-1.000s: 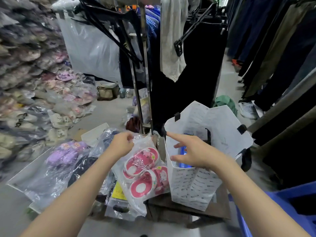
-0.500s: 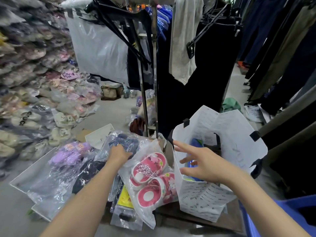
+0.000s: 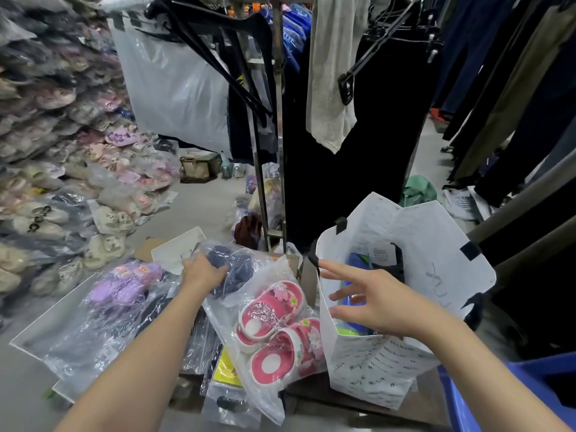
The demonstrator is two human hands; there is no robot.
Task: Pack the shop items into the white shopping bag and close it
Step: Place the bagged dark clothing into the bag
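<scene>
Centre frame, left hand (image 3: 202, 272) curls its fingers over the navy packet (image 3: 240, 268); lower right, right hand (image 3: 377, 304), fingers spread, hovers at the white shopping bag (image 3: 436, 251).

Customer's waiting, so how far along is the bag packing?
Done: a blue item sits inside the white shopping bag. In hand: the left hand grips the dark-shoe packet; the right hand hovers open at the bag's mouth. Left: pink-shoe packet, purple-shoe packet, closing the bag.

Even soft indoor light; glare on plastic; edges bent, blurred.
</scene>
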